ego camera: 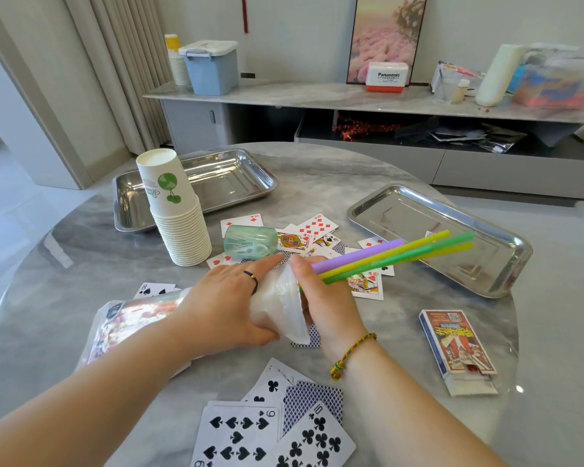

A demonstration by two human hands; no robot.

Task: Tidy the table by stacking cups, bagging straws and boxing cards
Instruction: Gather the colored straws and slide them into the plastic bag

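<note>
1. left hand (223,298) curled round the plastic bag (277,298);
2. right hand (327,305) gripping the coloured straws (391,254), near ends at the bag mouth;
3. both above scattered playing cards (250,429); paper cup stack (179,224) just behind

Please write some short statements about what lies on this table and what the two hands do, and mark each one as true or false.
1. The right hand grips coloured straws. True.
2. The paper cups form one upside-down stack. True.
3. The green plastic cup stands upright. False: it lies on its side on playing cards.
4. The card box lies inside the right tray. False: it lies on the table, nearer than that tray.
5. The left hand holds a plastic bag. True.
</note>
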